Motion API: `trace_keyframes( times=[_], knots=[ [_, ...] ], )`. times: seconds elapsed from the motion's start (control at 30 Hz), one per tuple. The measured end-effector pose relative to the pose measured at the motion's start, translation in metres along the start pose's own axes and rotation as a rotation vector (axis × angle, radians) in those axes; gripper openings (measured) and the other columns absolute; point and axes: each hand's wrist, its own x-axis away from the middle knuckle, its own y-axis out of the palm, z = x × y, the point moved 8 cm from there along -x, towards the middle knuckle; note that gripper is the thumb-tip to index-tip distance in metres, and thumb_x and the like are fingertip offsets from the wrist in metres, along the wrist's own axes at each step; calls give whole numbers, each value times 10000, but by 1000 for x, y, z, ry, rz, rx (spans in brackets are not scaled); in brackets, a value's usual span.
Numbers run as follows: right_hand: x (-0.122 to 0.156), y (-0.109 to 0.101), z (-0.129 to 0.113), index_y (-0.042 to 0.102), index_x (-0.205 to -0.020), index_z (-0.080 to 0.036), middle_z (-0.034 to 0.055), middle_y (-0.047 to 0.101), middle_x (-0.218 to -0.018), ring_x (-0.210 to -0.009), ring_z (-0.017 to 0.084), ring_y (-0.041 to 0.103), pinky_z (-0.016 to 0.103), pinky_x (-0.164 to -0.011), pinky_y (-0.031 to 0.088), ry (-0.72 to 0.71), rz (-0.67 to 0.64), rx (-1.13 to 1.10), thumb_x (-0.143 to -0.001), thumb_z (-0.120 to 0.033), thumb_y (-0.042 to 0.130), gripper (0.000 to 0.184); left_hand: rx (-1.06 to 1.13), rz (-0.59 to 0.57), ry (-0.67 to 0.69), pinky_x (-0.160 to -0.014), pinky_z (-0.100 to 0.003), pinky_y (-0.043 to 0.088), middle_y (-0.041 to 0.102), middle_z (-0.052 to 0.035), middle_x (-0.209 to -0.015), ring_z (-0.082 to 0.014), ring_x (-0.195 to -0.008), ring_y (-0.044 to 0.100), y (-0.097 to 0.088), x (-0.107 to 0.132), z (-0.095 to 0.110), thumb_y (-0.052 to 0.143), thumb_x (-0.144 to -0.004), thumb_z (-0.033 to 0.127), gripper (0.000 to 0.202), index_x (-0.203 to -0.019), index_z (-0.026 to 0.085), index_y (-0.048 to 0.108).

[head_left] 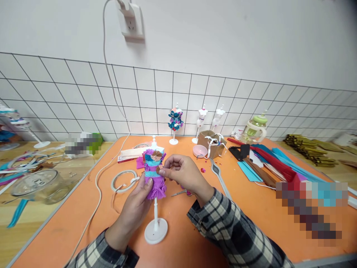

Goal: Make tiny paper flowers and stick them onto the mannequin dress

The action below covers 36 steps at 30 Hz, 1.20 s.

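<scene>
In front of me stands a small white dress form (156,219) on a round base, dressed in a purple and turquoise crepe-paper dress (156,186) with a ruffled hem. Paper rosettes in blue, purple and brown sit along its top. My left hand (136,204) is closed round the dress's left side, thumb on the purple skirt. At the right side of the bodice, my right hand (184,173) pinches a small brown paper piece (159,169) between thumb and forefinger, against or very near the dress. Scissors (181,192) lie partly hidden behind my right wrist.
A roll of tape (122,181) and a white cable (97,182) lie left. Behind are a decorated dress form (176,121), two barer ones (201,119), a pink bowl (200,150) and a cardboard box (214,145). Crepe paper (281,167) and a green-lidded bottle (255,128) are right.
</scene>
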Motion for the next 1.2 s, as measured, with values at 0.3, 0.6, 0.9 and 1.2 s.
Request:
trace_keyframes(
  times=[0.3,0.6,0.9,1.2],
  knots=[
    [0,1,0,662,-706,-170,-21,660,-695,-612,105,549,271,-626,480,-17,14,15,-532,-512,959,486,-88,45,20,-1048,-402,517,746,-57,-1257,-294,-1244,638,-4,2,-1,863,-797,509,548,-1264,282,688],
    [2,-4,0,590,-721,-184,-47,604,-696,-600,90,503,249,-593,424,2,46,103,-559,-463,955,487,-178,8,74,-1124,-448,456,687,-77,-1380,-325,-1345,564,-7,3,0,792,-869,515,612,-1412,301,608],
    [4,-2,-9,455,-831,-237,-92,490,-714,-561,82,382,227,-535,329,-127,45,217,-659,-342,886,476,-98,-66,42,-1037,-423,521,731,-92,-1285,-334,-1255,626,-1,1,-2,861,-815,456,502,-1259,271,718],
    [22,10,-23,605,-777,-216,-23,612,-736,-627,116,518,239,-597,410,-745,211,581,-885,-226,713,153,96,-55,-48,-961,-413,564,764,-53,-935,-261,-958,717,3,-3,-6,863,-821,402,245,-938,203,780]
  ],
)
